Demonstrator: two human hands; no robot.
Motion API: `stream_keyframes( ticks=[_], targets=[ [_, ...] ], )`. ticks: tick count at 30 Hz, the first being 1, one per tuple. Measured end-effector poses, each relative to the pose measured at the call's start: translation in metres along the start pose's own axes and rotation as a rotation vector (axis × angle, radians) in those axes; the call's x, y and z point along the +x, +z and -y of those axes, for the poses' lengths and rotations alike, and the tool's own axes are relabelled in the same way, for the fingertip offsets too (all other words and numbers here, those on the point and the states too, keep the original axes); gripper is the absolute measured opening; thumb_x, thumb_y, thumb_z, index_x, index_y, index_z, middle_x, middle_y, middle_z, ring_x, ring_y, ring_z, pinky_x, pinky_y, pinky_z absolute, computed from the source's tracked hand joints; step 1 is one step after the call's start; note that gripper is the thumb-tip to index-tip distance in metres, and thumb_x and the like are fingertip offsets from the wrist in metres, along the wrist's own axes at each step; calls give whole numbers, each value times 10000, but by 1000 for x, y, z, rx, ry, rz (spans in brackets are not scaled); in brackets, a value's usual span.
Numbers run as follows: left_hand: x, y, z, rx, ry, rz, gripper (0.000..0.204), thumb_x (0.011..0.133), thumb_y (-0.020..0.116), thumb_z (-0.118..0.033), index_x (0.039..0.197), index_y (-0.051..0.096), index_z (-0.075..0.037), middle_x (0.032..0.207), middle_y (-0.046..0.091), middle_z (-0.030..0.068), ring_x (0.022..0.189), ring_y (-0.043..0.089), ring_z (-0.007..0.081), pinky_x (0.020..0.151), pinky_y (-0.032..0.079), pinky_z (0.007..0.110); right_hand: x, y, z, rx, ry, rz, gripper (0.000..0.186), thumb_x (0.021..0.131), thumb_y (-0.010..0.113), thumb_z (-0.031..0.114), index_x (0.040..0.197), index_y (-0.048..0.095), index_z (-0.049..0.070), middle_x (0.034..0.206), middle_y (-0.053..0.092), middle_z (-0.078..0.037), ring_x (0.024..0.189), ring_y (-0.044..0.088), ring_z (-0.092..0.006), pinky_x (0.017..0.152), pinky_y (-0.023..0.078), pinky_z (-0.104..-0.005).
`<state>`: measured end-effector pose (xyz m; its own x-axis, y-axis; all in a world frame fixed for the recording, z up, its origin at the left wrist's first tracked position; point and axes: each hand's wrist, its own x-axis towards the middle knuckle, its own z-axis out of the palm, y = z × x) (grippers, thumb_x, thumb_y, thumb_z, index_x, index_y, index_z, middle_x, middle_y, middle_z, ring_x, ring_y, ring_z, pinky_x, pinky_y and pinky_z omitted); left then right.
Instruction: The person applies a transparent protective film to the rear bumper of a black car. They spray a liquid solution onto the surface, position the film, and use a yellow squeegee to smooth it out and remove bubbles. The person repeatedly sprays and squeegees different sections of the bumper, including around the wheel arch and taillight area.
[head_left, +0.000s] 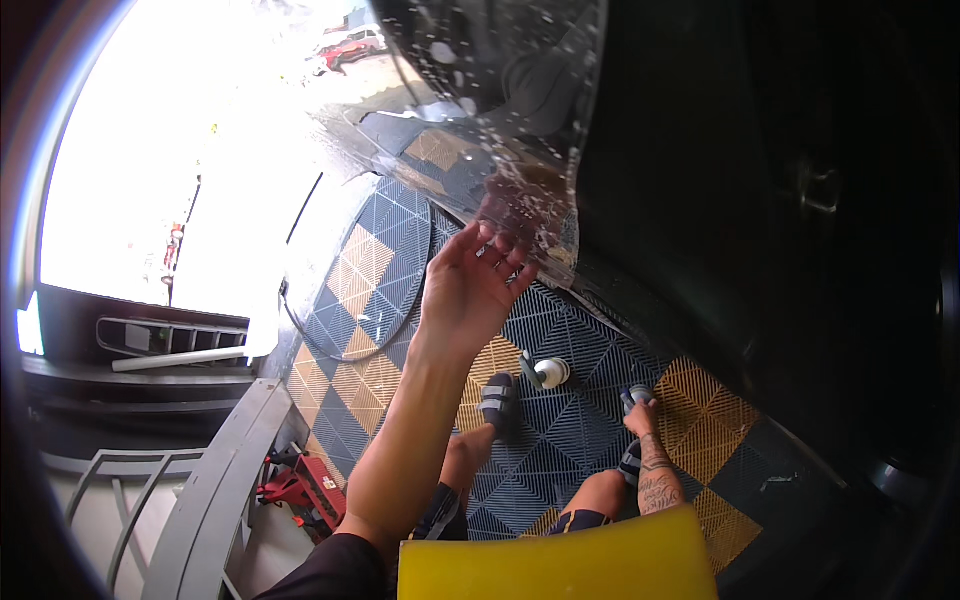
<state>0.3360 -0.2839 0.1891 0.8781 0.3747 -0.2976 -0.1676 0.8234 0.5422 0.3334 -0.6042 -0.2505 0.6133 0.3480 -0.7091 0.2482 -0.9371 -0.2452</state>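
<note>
A vehicle workshop bay, open to the outdoors
Slatted blue-grey and tan floor tiles (pixel 540 430) at centre, a dark body panel (pixel 700 200) right, a ladder (pixel 190 338) left, red equipment (pixel 318 487) lower left, parked vehicles (pixel 354 46) top.

Your left hand (pixel 475 290) is up ahead of you, at the lower end of the panel (pixel 540 110). Your right hand (pixel 643 418) is lower and to its right, around a small object (pixel 638 393). On the floor (pixel 560 440), the spray bottle (pixel 552 374) sits between that hand and your left shoe (pixel 497 400). Far left, a pole (pixel 180 358) lies before a ladder (pixel 190 340); outside, ahead, is a van (pixel 368 38).
</note>
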Motion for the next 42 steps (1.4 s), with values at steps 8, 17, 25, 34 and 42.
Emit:
stream_keyframes(
  ticks=[8,17,25,34,42],
  targets=[
    [-32,46,-28,-198,70,-687,363,989,382,-381,1070,521,-56,1026,595,72,907,568,201,880,401,431,-288,-318,265,1244,-874,-386,416,806,709,123,1119,455,17,1003,549,-79,904,547,-128,752,465,-241],
    [-118,48,-42,-442,170,-471,490,814,572,-588,672,352,-173,539,220,-70,438,190,74,398,191,230,-341,-364,349,1539,-722,-511,355,770,729,13,962,433,52,885,462,-31,789,485,-101,729,446,-230],
    [-175,9,-54,-474,178,200,410,769,728,-361,977,499,-93,537,212,-81,429,180,43,377,178,211,-403,-406,360,1598,-1214,2,269,781,710,33,947,497,41,891,525,-45,837,528,-125,779,444,-261],
    [-181,9,-59,-417,145,248,249,803,706,-89,1027,602,-52,518,300,-86,412,198,45,370,168,207,-420,-526,361,1765,-1166,103,623,797,580,74,1386,382,28,588,325,41,495,326,-68,486,296,-224],
    [-177,15,-58,-355,132,218,220,794,687,-49,1007,633,-67,506,314,-85,403,223,42,357,198,201,-405,-546,347,1688,-1322,550,750,798,496,38,1479,199,138,512,281,43,396,241,-63,417,271,-212]
  ],
)
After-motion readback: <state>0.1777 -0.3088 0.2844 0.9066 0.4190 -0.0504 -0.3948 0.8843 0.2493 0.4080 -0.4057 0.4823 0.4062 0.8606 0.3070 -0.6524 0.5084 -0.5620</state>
